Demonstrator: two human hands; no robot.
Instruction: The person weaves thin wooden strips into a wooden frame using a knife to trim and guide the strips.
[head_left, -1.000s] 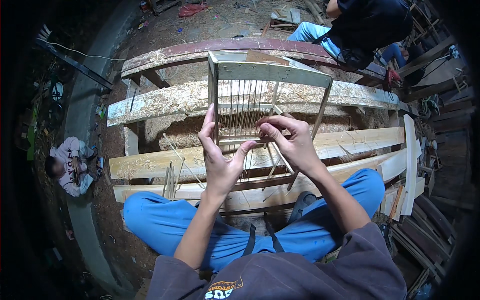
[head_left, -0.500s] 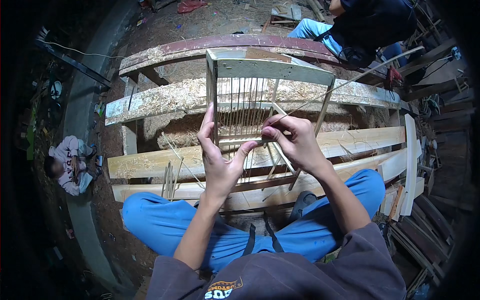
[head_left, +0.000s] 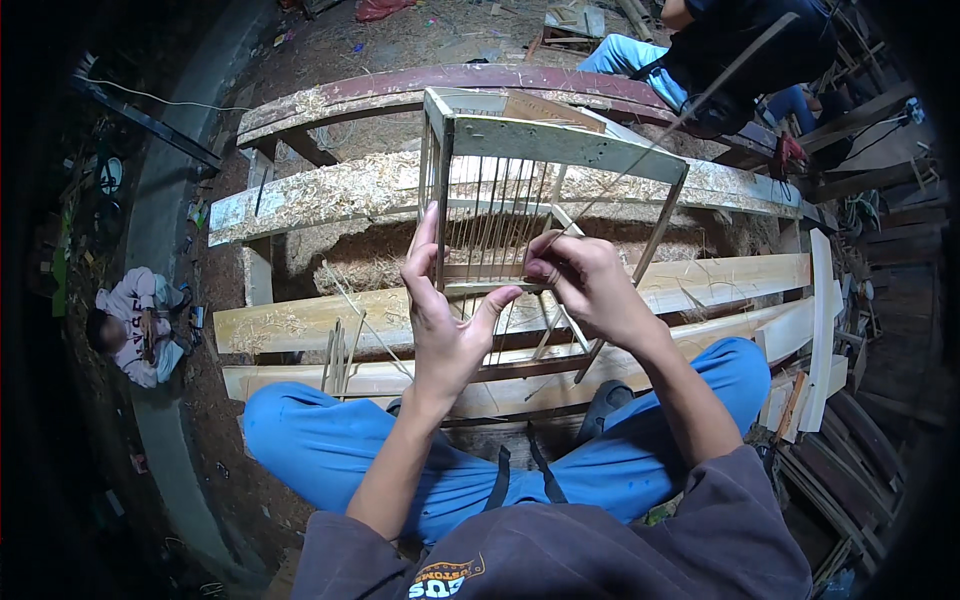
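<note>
A wooden cage frame [head_left: 570, 145] stands tilted in front of me, with a row of thin upright rods [head_left: 497, 215] across its left part. My left hand [head_left: 438, 325] grips its lower left corner, the fingers behind the left post and the thumb along the lower crossbar. At that crossbar, just right of the rods, my right hand [head_left: 592, 285] pinches a long thin strip [head_left: 742, 68] between thumb and forefinger. The strip slants up to the right, past the frame; its lower end is hidden by my fingers.
Long planks on a bench frame [head_left: 330, 200] carry wood shavings. Several loose sticks [head_left: 340, 355] lean by my left knee. A person in dark clothes [head_left: 750, 50] sits at the far right, another [head_left: 140, 325] at the left. Boards [head_left: 820, 330] lie at the right.
The cage frame has shifted slightly right and turned, showing more of its left side. The strip in my right hand has swung up more steeply. Both hands keep their hold.
</note>
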